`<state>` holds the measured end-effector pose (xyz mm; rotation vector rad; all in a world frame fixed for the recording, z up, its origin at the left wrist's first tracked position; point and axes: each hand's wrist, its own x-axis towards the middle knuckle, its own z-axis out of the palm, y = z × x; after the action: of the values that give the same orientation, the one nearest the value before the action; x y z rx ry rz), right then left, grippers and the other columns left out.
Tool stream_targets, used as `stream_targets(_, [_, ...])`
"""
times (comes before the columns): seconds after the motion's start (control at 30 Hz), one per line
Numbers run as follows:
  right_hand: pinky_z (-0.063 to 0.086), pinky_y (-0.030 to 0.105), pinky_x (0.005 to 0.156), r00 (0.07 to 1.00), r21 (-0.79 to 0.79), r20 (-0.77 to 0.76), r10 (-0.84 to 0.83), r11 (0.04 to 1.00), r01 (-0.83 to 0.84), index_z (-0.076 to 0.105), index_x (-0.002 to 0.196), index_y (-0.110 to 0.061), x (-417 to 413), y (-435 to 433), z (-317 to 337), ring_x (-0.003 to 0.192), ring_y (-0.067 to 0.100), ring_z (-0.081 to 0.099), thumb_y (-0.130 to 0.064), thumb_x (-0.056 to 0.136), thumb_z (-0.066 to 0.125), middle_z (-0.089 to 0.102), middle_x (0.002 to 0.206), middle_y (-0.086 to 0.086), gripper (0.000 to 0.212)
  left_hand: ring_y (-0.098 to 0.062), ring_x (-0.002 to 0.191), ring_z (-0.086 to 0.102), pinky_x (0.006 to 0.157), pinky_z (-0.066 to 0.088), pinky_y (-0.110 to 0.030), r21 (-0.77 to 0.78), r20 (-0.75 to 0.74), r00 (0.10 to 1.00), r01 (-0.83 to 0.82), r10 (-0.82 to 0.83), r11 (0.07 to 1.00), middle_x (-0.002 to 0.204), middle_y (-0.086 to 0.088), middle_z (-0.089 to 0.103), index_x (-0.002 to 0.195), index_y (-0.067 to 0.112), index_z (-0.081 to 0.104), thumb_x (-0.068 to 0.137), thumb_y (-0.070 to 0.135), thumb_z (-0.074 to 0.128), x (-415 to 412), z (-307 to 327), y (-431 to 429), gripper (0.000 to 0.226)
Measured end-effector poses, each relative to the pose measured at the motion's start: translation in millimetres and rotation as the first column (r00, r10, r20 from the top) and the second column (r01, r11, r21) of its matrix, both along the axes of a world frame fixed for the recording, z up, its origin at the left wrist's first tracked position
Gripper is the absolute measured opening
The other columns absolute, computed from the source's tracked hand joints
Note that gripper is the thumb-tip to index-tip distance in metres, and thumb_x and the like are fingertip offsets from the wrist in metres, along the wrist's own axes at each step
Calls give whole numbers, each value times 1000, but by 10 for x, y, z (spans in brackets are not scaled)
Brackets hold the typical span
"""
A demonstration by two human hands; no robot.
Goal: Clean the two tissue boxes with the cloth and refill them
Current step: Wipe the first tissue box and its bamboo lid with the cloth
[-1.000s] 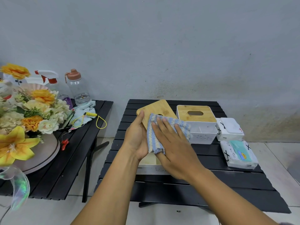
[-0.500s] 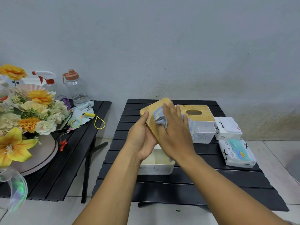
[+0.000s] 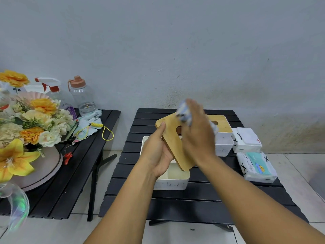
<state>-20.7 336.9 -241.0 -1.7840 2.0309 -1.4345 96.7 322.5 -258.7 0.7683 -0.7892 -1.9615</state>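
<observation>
My left hand (image 3: 156,152) grips a bamboo lid (image 3: 173,138) with an oval slot, tilted above an open white tissue box (image 3: 173,181) on the black slatted table (image 3: 193,196). My right hand (image 3: 197,132) presses a blue and white cloth (image 3: 183,111) against the lid's far end; the cloth is blurred. Behind my right hand stands a second white tissue box (image 3: 223,145) with its bamboo lid (image 3: 222,123) on. Two tissue packs lie at the right: a plain white one (image 3: 246,140) and one with a teal label (image 3: 257,166).
A second black table (image 3: 58,187) at the left carries a flower arrangement (image 3: 26,127), a spray bottle (image 3: 52,88), a clear water bottle (image 3: 82,97), a light rag (image 3: 88,124) and a yellow coiled cord (image 3: 103,131). A grey wall stands close behind. Tiled floor lies below.
My right hand has slid the cloth up the lid from its near part to its far end. My left hand has tilted the lid more upright, uncovering the open box below.
</observation>
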Motion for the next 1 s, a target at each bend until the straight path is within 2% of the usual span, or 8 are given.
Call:
stream_targets(0.07, [8,39,124,962,194,-185,200,967,-164,19,158,-28,110,49,-188,154,14,3,-38,95,33,11,167,-6,65,-23,109,73,96,54,-43,-3,18,1000,-24,24,1000,125,-8,74,123,17,74,111,38,42,-12,-20,-6,41])
stream_targets(0.17, [-7,36,124,877,314,-295,379,905,-285,-4,157,-29,139,190,-356,149,4,-19,-51,88,13,-12,164,-14,74,-30,126,66,112,48,-43,58,-10,999,-46,47,997,133,-15,70,131,10,69,108,41,48,54,-77,-67,44])
stream_targets(0.27, [-6,35,124,822,387,-362,438,874,-295,-8,157,-27,140,305,-431,148,1,-22,-44,98,26,-16,163,-14,70,-33,128,64,115,45,-46,117,6,1000,-27,26,993,131,-18,70,134,6,67,105,47,50,110,-87,-98,53])
stream_targets(0.47, [-7,35,124,917,329,-292,274,928,-172,0,159,-19,147,112,-256,151,6,-17,-43,92,21,-8,166,-8,75,-25,125,66,106,51,-38,48,-6,1000,-17,17,999,132,-12,70,141,9,62,109,40,45,12,-70,-21,47])
stream_targets(0.7, [2,35,124,609,329,-580,542,839,-434,15,158,-13,-14,354,-374,154,13,0,-46,95,29,8,166,-2,72,-37,131,61,116,43,-49,135,-35,998,48,-44,990,141,-24,62,140,0,60,104,59,42,242,-48,-216,71])
stream_targets(0.83, [-1,38,125,746,331,-504,436,895,-299,8,159,-17,-99,268,-246,152,9,-9,-51,89,15,-3,166,-6,79,-26,104,71,86,58,-35,91,-37,999,-5,8,996,127,-16,71,127,4,69,109,50,36,123,32,-83,59])
stream_targets(0.93, [-1,40,124,791,348,-494,360,916,-200,5,159,-18,-36,155,-78,152,11,-12,-45,98,24,-4,167,-5,69,-22,121,44,119,35,-41,74,-79,997,-7,13,997,144,-9,55,141,11,63,108,46,43,60,21,-30,52])
stream_targets(1.0, [-3,39,125,737,346,-542,404,906,-242,2,159,-16,23,196,-38,153,13,-12,-44,100,24,-6,167,-4,69,-22,134,52,123,34,-45,67,-101,995,31,-24,997,148,-14,57,143,10,61,108,47,44,84,72,-15,54])
